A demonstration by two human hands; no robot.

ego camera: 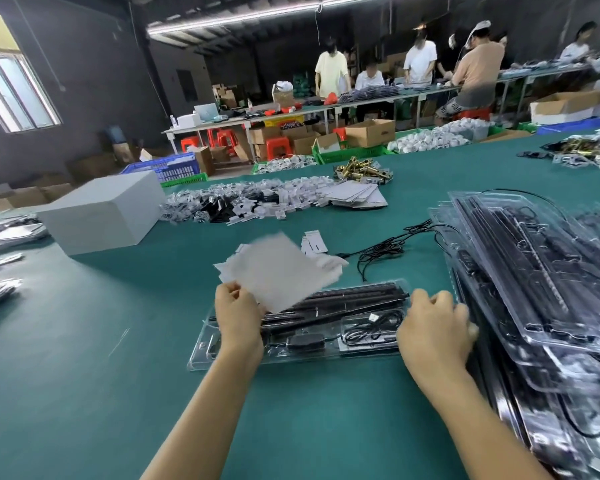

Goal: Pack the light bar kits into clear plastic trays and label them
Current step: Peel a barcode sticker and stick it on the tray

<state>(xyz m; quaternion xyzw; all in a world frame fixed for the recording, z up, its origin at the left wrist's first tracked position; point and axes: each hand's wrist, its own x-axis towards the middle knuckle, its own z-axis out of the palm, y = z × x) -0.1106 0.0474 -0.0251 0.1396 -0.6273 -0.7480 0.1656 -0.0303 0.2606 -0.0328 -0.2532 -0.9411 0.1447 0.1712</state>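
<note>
My left hand (239, 318) pinches a white sheet (281, 271) above the tray (291, 356); my right hand (435, 329), at 3 o'clock, grips its end.

Two bare forearms are showing from the bottom edge of the head view, with no sleeves reaching into sight on either one. The left hand (238, 315) is wearing no glove, ring or watch. The right hand (435, 329) is likewise going ungloved, with nothing showing on its wrist or fingers. The fingernails are looking short and unpainted where they are visible, though blur is softening the fingertips of both hands.
</note>
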